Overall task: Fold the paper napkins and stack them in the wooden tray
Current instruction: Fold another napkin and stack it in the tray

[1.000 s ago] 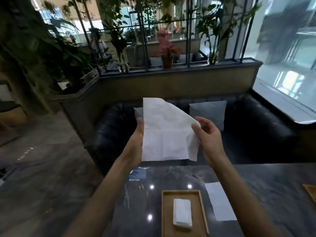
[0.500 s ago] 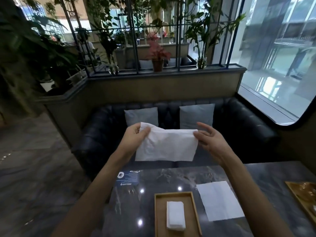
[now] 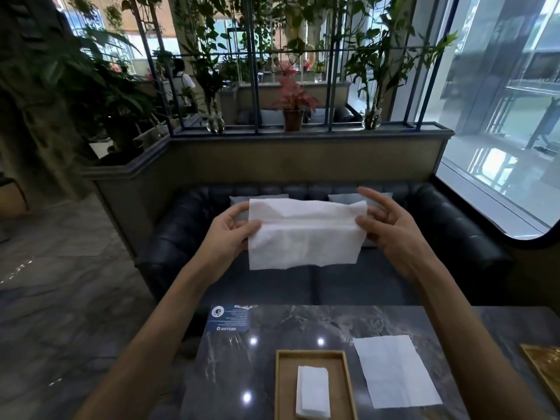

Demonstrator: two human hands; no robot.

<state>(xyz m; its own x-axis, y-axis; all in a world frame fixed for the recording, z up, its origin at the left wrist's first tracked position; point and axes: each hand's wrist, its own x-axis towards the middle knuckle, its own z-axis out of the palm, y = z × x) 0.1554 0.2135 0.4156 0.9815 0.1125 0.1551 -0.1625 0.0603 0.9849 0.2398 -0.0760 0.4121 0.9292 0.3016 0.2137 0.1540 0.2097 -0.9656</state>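
White napkin (image 3: pixel 304 234) (one) pinched between left hand (image 3: pixel 228 230) and right hand (image 3: pixel 383 228); one flat napkin (image 3: pixel 394 369) on tabletop (image 3: pixel 303 325); one folded stack (image 3: pixel 313 391) in tray (image 3: pixel 283 386).

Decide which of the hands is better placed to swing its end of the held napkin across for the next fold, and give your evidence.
Probably the left hand: thumb and fingers visibly pinch the napkin. The right hand holds only by its thumb edge, fingers splayed open.

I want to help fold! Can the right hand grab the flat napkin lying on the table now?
Probably not yet. The right hand is busy pinching the napkin held in the air with the left hand. Nothing covers the flat napkin, though.
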